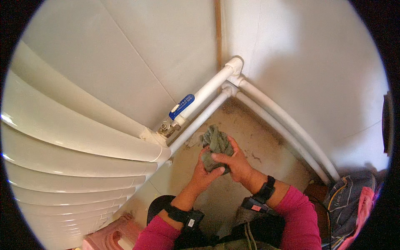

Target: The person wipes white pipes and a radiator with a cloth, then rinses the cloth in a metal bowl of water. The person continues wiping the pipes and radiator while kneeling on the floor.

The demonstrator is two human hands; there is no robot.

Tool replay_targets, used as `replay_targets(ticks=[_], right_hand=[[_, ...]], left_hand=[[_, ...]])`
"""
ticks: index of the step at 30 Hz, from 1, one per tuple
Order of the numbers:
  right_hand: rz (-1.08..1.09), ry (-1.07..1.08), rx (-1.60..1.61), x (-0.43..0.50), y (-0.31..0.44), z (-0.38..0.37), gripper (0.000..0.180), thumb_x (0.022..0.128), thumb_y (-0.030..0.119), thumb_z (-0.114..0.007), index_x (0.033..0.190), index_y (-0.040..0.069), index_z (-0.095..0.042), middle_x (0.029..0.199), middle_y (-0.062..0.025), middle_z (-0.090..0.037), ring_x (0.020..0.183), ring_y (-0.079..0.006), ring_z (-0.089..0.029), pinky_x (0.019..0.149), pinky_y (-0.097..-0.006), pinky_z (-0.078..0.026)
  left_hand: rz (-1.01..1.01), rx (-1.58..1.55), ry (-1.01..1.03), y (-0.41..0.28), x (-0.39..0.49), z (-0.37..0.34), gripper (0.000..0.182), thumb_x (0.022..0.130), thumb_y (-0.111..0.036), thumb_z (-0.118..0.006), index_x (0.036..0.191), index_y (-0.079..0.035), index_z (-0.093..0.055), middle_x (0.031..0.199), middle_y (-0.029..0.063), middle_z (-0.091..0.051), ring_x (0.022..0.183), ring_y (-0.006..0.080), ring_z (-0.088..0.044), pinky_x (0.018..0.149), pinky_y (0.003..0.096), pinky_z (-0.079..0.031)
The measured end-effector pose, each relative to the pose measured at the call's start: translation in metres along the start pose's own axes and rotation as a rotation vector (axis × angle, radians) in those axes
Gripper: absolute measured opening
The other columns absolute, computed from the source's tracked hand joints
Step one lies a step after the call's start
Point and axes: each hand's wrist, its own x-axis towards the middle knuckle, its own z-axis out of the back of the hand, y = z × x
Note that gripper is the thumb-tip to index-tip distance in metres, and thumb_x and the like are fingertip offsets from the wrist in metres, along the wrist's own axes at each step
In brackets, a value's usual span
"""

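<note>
Both hands hold a crumpled grey-green cloth (217, 150) between them, above the floor in the corner. My left hand (204, 175) grips its lower left side, with the thumb across the bottom. On the right side and over its front, my right hand (239, 162) has its fingers and thumb closed. Just up and left of the cloth is a metal valve (168, 128) with a blue lever handle (182, 107), fitted on a white pipe (209, 89). A second, thinner white pipe (200, 122) runs below it.
A white ribbed radiator (78, 147) fills the left side. White pipes (281, 115) follow the right wall from the corner. A pink plastic stool (107, 232) stands at lower left. A dark bag (347, 193) with a pink cloth (364, 206) lies at lower right.
</note>
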Motion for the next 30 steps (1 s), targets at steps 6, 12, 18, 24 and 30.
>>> replay_targets(ticks=[6,12,18,24,30], right_hand=[[0.066,-0.301,-0.088,0.023,0.008,0.051,0.057,0.074,0.012,-0.070,0.125,0.004,-0.047,0.114,-0.0127,-0.057,0.098,-0.0253,-0.058,0.085,-0.0361,-0.049],[0.602,-0.569,-1.341,0.091,0.041,0.084,0.054,0.072,0.013,-0.071,0.122,0.009,-0.053,0.124,-0.0230,-0.047,0.117,-0.0380,-0.045,0.099,-0.0438,-0.036],[0.628,-0.486,-1.763,0.161,0.029,0.098,0.060,0.069,0.013,-0.069,0.125,0.012,-0.050,0.125,-0.0209,-0.046,0.117,-0.0382,-0.043,0.096,-0.0459,-0.039],[0.740,-0.529,-2.105,0.181,0.020,0.129,0.057,0.073,0.010,-0.062,0.128,0.011,-0.046,0.113,-0.0212,-0.051,0.104,-0.0389,-0.050,0.090,-0.0472,-0.043],[0.578,-0.394,-2.005,0.101,0.029,0.168,0.053,0.076,0.009,-0.057,0.128,0.011,-0.046,0.104,-0.0238,-0.053,0.094,-0.0412,-0.054,0.080,-0.0474,-0.047]], left_hand=[[0.024,-0.078,0.009,-0.001,0.002,-0.003,0.083,0.077,-0.020,-0.072,0.142,-0.013,-0.022,0.141,0.0090,-0.033,0.122,0.0250,-0.043,0.097,0.0362,-0.039],[0.185,-0.013,0.031,0.006,0.012,0.010,0.057,0.085,-0.017,-0.063,0.134,-0.006,-0.037,0.131,0.0097,-0.044,0.112,0.0188,-0.050,0.093,0.0344,-0.043],[0.179,0.011,0.013,0.020,0.015,0.021,0.050,0.087,-0.017,-0.062,0.130,-0.005,-0.041,0.123,0.0098,-0.052,0.110,0.0183,-0.051,0.093,0.0325,-0.043],[0.221,-0.025,0.013,0.029,0.024,0.020,0.048,0.088,-0.019,-0.061,0.130,-0.004,-0.042,0.122,0.0103,-0.054,0.109,0.0177,-0.052,0.093,0.0316,-0.043],[0.271,0.030,0.026,0.031,0.027,0.015,0.047,0.087,-0.019,-0.060,0.128,-0.004,-0.042,0.119,0.0113,-0.056,0.107,0.0216,-0.055,0.095,0.0356,-0.041]])
